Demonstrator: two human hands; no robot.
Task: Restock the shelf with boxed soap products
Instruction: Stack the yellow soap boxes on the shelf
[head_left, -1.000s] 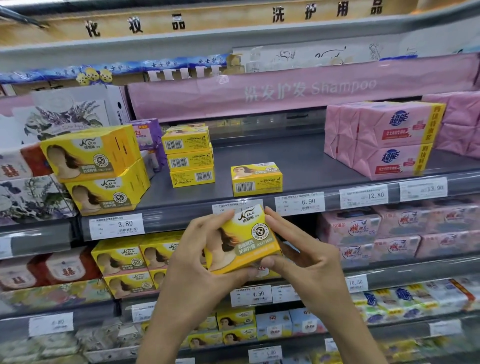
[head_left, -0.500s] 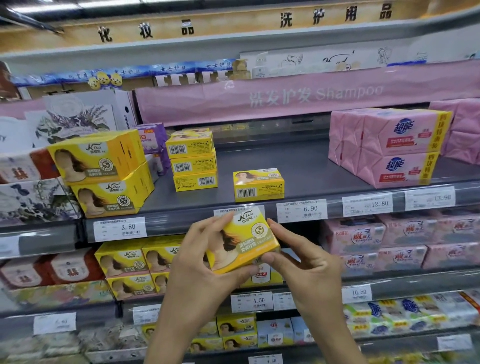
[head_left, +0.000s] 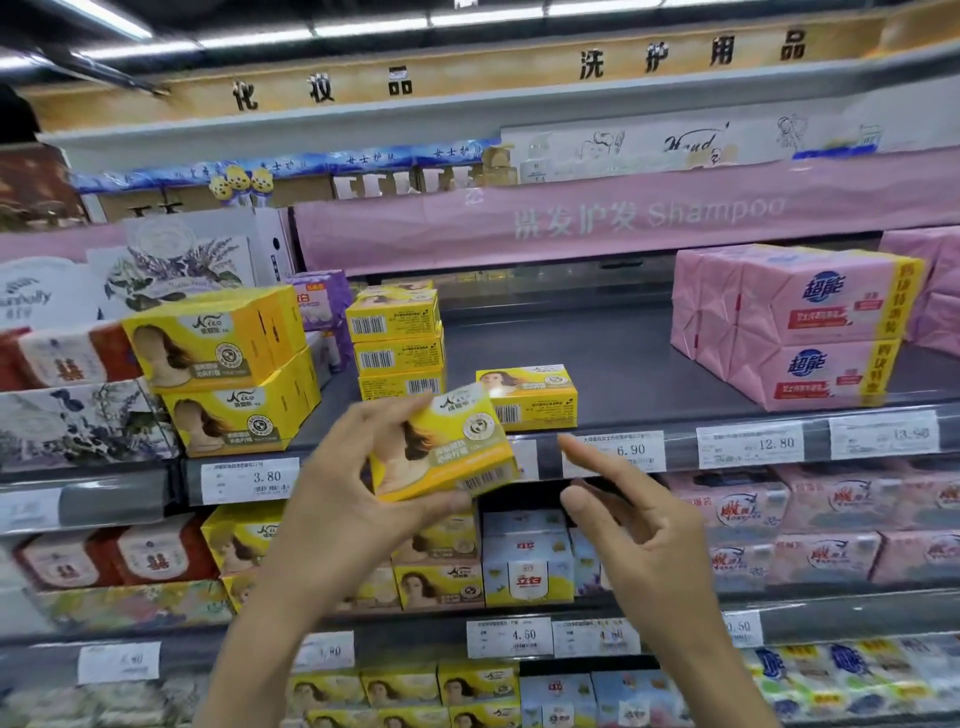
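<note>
A person's left-hand grip (head_left: 353, 499) pinches a tilted yellow soap box (head_left: 441, 447) in front of the grey shelf (head_left: 597, 353), fingers on top, thumb beneath. The right-hand grip (head_left: 639, 530) hovers just beside it, fingers loose, not touching. On the shelf, a lone yellow box (head_left: 527, 395) lies near a stack of three (head_left: 397, 343); pink soap packs (head_left: 795, 327) stand well apart at right.

Open stretch of grey shelf (head_left: 623, 358) between lone yellow box (head_left: 540, 397) and pink packs (head_left: 795, 327), three-box yellow stack (head_left: 397, 340) just left.
</note>
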